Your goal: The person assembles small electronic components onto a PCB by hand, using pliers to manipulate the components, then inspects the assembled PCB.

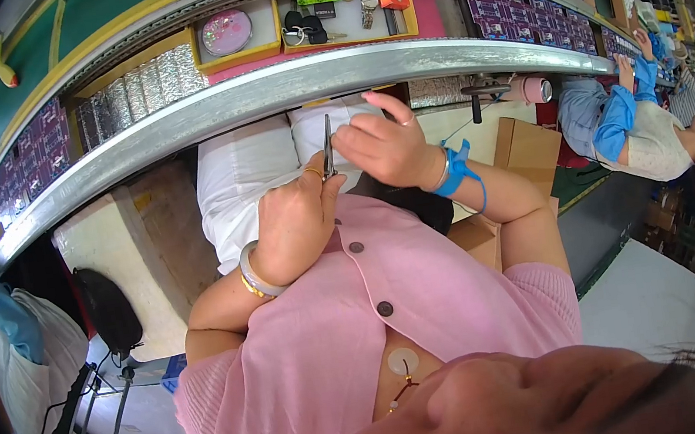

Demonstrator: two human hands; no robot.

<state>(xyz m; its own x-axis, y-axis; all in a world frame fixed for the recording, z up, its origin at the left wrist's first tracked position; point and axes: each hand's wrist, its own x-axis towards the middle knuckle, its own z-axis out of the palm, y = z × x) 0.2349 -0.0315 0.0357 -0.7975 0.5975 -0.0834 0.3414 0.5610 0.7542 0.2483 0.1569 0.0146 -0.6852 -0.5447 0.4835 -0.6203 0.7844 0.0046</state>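
Observation:
In my left hand (289, 223) is a slim dark metal tool (327, 145), its tip pointing away from me. It resembles tweezers or small scissors, but its exact kind is unclear. The thumb and fingers close round its near end. A pale bangle circles that wrist. My right hand (386, 143) meets the tool from the right, most fingers bent inward and one raised outward. Whatever those bent fingertips pinch, if anything, is hidden. A blue wrist strap (458, 174) with a cord sits on my right wrist. Both hands are above my lap, just short of the metal rail.
A grey rail (329, 73) edges the bench. Beyond it are yellow trays (256, 52) with a round pink case (227, 33), keys (303, 28) and a watch (369, 5). Purple circuit boards (527, 13) line both sides. Cardboard boxes (523, 152) stand right; co-workers sit either side.

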